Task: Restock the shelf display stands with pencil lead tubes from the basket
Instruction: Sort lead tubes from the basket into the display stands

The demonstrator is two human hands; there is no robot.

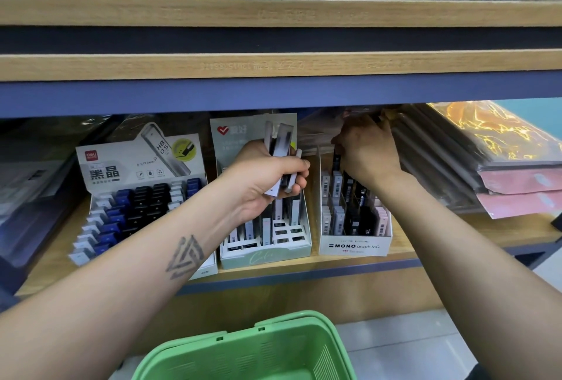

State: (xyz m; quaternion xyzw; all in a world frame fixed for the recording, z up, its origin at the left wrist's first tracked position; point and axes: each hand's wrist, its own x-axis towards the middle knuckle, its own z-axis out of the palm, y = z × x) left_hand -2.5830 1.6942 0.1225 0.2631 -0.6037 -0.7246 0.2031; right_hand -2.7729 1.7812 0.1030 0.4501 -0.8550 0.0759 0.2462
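Green basket (pixel 243 349) sits nearest, below the shelf edge; its visible part shows no tubes. Several pencil lead tubes (pixel 281 160) are clenched in the left hand (pixel 267 179) above the middle stand (pixel 267 246). At the far row of the MONO stand (pixel 355 243), the right hand (pixel 365 151) pinches one dark tube (pixel 336 157). It should go in upright, label forward. Room is tight there: the shelf board overhead hangs low and plastic-wrapped packs (pixel 486 160) crowd the right.

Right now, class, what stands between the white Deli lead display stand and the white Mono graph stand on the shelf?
The pale green display stand, partly behind the left hand gripping lead tubes, in the head view.
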